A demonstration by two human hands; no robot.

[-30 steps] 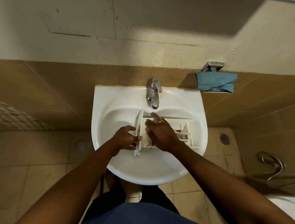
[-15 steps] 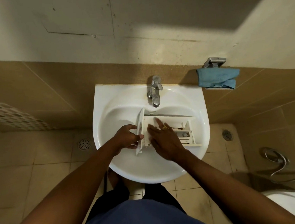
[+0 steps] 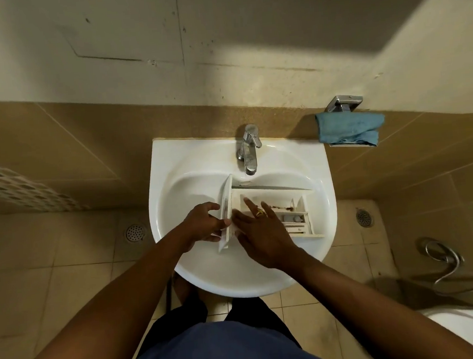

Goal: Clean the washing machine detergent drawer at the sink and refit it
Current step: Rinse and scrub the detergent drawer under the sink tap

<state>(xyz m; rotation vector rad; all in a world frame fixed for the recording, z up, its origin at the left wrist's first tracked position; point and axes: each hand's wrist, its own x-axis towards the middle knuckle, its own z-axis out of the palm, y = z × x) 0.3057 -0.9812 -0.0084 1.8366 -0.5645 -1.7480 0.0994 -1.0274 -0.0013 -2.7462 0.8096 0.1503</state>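
A white detergent drawer (image 3: 294,203) lies across the white sink basin (image 3: 180,207), its front panel to the left and standing on edge. Brown grime marks its inner divider. My left hand (image 3: 205,225) grips the front panel, thumb on the drawer side and fingers on the outer face. My right hand (image 3: 259,228), with a gold ring, lies flat over the left compartments, its straight fingers spread and reaching into the drawer. The chrome tap (image 3: 247,149) stands just behind the drawer; no water stream is visible.
A blue cloth (image 3: 351,130) hangs on a metal holder on the wall right of the sink. Floor drains (image 3: 134,232) sit left and right of the basin. A hose sprayer (image 3: 442,253) and a white toilet edge (image 3: 466,331) are at the lower right.
My right hand has slid back toward me along the drawer, uncovering more of the stained divider. The left hand keeps its grip on the front panel.
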